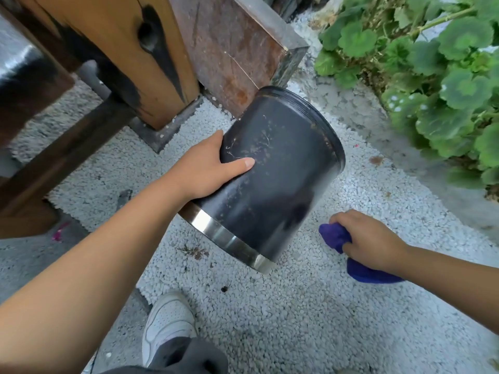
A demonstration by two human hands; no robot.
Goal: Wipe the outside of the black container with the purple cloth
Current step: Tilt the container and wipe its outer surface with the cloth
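Note:
The black container (280, 171) is a round bin with a shiny metal band at its near end. It is tilted, its far end resting on the gravel by a stone block. Dusty smears and thin scratches mark its upper side. My left hand (208, 168) grips its left side, thumb lying across the top surface. My right hand (370, 238) holds the bunched purple cloth (351, 255) low at the right, a short way clear of the container's wall.
A thick wooden post (129, 58) and a rusty stone block (235, 49) stand just behind the container. Green leafy plants (432, 76) fill the upper right. White gravel (283, 306) covers the ground. My white shoe (168, 322) is below.

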